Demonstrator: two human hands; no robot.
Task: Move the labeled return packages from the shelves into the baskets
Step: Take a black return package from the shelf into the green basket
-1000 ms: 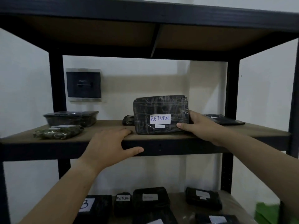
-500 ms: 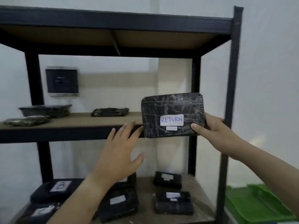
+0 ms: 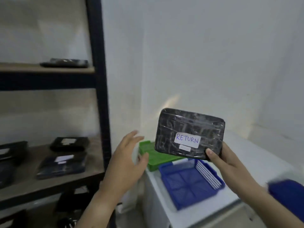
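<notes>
My right hand (image 3: 230, 163) grips the lower right corner of a black wrapped package (image 3: 189, 127) with a white label reading RETURN. The package hangs in the air, tilted, above the green basket (image 3: 153, 159) and the far edge of the blue basket (image 3: 189, 181). Both baskets sit side by side on a white surface (image 3: 256, 157). My left hand (image 3: 126, 163) is held up with fingers spread, holding nothing, just left of the green basket. Nothing lies in the visible part of the blue basket.
The dark metal shelf unit (image 3: 100, 99) stands at the left with its upright post close to my left hand. Several black labeled packages (image 3: 63, 163) lie on its lower shelf, and one flat dark package (image 3: 65, 62) on the upper shelf. A blurred blue object (image 3: 287, 193) sits at the right edge.
The view has swung right and down, away from the shelf to the baskets. My right hand has carried the RETURN package off the shelf and over the baskets. My left hand has left the shelf edge.
</notes>
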